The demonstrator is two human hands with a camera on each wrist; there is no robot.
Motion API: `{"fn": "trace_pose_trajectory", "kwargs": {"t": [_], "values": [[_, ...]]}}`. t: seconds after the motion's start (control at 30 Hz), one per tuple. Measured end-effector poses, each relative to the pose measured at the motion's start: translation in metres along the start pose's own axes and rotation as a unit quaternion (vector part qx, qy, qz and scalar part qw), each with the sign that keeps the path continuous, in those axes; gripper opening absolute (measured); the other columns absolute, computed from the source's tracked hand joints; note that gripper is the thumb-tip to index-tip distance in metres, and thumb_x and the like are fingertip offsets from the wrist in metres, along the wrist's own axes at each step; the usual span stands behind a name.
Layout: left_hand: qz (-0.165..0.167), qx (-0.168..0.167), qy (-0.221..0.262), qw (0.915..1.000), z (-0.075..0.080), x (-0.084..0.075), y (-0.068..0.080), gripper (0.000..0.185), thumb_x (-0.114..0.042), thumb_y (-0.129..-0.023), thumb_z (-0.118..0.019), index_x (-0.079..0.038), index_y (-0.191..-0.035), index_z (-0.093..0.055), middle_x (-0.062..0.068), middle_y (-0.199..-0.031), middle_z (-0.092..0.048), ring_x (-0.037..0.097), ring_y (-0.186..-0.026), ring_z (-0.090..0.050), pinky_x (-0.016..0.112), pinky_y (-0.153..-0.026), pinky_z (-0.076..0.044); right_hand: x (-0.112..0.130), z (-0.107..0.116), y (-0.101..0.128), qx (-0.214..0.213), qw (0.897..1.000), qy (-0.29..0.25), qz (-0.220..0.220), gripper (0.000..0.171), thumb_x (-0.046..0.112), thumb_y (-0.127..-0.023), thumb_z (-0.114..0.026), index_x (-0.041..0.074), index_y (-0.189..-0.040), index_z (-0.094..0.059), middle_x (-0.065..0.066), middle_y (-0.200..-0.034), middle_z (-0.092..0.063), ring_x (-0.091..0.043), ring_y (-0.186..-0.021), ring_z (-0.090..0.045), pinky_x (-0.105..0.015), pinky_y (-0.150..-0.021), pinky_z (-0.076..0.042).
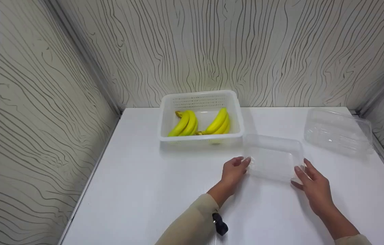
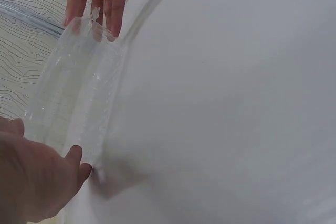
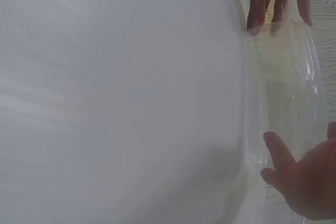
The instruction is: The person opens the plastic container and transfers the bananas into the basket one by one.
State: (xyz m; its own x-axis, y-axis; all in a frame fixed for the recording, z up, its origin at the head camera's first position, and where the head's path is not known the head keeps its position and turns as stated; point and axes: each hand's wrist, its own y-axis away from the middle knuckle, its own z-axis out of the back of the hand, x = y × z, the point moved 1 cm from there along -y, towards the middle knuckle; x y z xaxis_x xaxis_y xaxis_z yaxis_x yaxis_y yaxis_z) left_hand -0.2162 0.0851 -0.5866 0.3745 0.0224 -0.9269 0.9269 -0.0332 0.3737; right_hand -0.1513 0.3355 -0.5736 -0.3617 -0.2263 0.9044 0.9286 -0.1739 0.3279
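Between my two hands is a clear plastic container (image 1: pixel 271 160), tilted, its shadow on the white table in both wrist views. My left hand (image 1: pixel 234 173) grips its left end, the thumb and fingers at the wall. At the opposite end my right hand (image 1: pixel 317 190) holds it with thumb and fingers spread along the side. In the left wrist view the transparent wall (image 2: pixel 79 87) stretches from one hand to the other, and fingers show through the plastic at the far end.
Behind, a white plastic basket (image 1: pixel 200 137) stands near the back wall with two bunches of bananas, one bunch (image 1: pixel 186 124) at left and another bunch (image 1: pixel 219 122) at right. Another clear plastic container (image 1: pixel 338 132) lies at the table's back right. Patterned panels enclose the white table (image 1: pixel 137 190).
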Motion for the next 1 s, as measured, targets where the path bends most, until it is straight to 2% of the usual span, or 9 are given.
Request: {"fn": "trace_pose_trajectory", "kwargs": {"t": [0.2, 0.33, 0.43, 0.5, 0.67, 0.73, 0.8, 1.0], "values": [[0.032, -0.009, 0.065, 0.9973, -0.016, -0.01, -0.014, 0.055, -0.032, -0.099, -0.077, 0.0, -0.141, -0.065, 0.016, -0.144, -0.067, 0.028, -0.121, -0.074, 0.039, -0.108, -0.06, 0.005, 0.003, -0.019, -0.021, 0.999, -0.028, -0.01, 0.085, 0.057, -0.109, -0.049, 0.023, -0.173, -0.003, -0.015, -0.181, -0.007, -0.04, -0.163, -0.028, -0.016, -0.093, -0.06], [0.044, 0.005, 0.117, 0.9921, -0.021, -0.015, -0.025, 0.058, -0.03, -0.101, -0.074, 0.006, -0.144, -0.06, 0.023, -0.15, -0.061, 0.038, -0.134, -0.067, 0.045, -0.117, -0.053, 0.01, 0.001, -0.033, -0.034, 0.998, -0.047, -0.012, 0.084, 0.058, -0.109, -0.047, 0.023, -0.173, -0.006, -0.014, -0.181, -0.009, -0.038, -0.164, -0.028, -0.017, -0.094, -0.06], [0.051, 0.026, 0.155, 0.9862, -0.025, -0.018, -0.035, 0.06, -0.029, -0.104, -0.069, 0.009, -0.148, -0.055, 0.028, -0.158, -0.053, 0.041, -0.147, -0.056, 0.048, -0.123, -0.047, 0.014, 0.0, -0.044, -0.045, 0.995, -0.082, -0.023, 0.083, 0.056, -0.11, -0.047, 0.024, -0.173, -0.005, -0.012, -0.182, -0.004, -0.035, -0.166, -0.022, -0.021, -0.097, -0.06], [0.056, 0.046, 0.184, 0.9802, -0.027, -0.02, -0.041, 0.063, -0.026, -0.105, -0.066, 0.01, -0.153, -0.048, 0.028, -0.165, -0.045, 0.041, -0.156, -0.045, 0.049, -0.127, -0.042, 0.017, 0.0, -0.051, -0.053, 0.992, -0.113, -0.033, 0.082, 0.055, -0.11, -0.047, 0.026, -0.173, -0.003, -0.011, -0.182, -0.002, -0.035, -0.168, -0.019, -0.023, -0.099, -0.06], [0.088, 0.073, 0.269, 0.9564, -0.031, -0.023, -0.053, 0.073, -0.018, -0.105, -0.065, 0.007, -0.164, -0.03, 0.023, -0.178, -0.022, 0.039, -0.168, -0.017, 0.05, -0.133, -0.031, 0.023, -0.008, -0.066, -0.084, 0.979, -0.18, -0.053, 0.084, 0.053, -0.111, -0.045, 0.026, -0.173, 0.004, -0.009, -0.183, 0.0, -0.035, -0.162, -0.032, -0.027, -0.105, -0.057], [0.093, 0.07, 0.298, 0.9474, -0.034, -0.023, -0.055, 0.077, -0.015, -0.104, -0.066, 0.006, -0.166, -0.026, 0.022, -0.179, -0.018, 0.04, -0.168, -0.013, 0.051, -0.133, -0.03, 0.025, -0.013, -0.071, -0.096, 0.973, -0.203, -0.057, 0.085, 0.054, -0.111, -0.044, 0.025, -0.173, 0.005, -0.007, -0.183, 0.004, -0.035, -0.159, -0.037, -0.028, -0.107, -0.056], [0.092, 0.067, 0.321, 0.9403, -0.036, -0.023, -0.057, 0.08, -0.013, -0.103, -0.065, 0.005, -0.167, -0.022, 0.023, -0.179, -0.015, 0.041, -0.168, -0.011, 0.051, -0.134, -0.03, 0.028, -0.017, -0.075, -0.101, 0.968, -0.224, -0.06, 0.086, 0.054, -0.111, -0.042, 0.021, -0.173, 0.007, -0.007, -0.182, 0.006, -0.035, -0.16, -0.036, -0.03, -0.11, -0.054], [0.086, 0.066, 0.36, 0.9267, -0.04, -0.024, -0.067, 0.082, -0.012, -0.103, -0.062, 0.004, -0.168, -0.017, 0.024, -0.179, -0.014, 0.043, -0.168, -0.008, 0.05, -0.135, -0.027, 0.04, -0.025, -0.09, -0.107, 0.959, -0.255, -0.061, 0.086, 0.052, -0.112, -0.037, 0.012, -0.172, 0.011, -0.008, -0.182, 0.008, -0.035, -0.163, -0.031, -0.037, -0.119, -0.048]]}}
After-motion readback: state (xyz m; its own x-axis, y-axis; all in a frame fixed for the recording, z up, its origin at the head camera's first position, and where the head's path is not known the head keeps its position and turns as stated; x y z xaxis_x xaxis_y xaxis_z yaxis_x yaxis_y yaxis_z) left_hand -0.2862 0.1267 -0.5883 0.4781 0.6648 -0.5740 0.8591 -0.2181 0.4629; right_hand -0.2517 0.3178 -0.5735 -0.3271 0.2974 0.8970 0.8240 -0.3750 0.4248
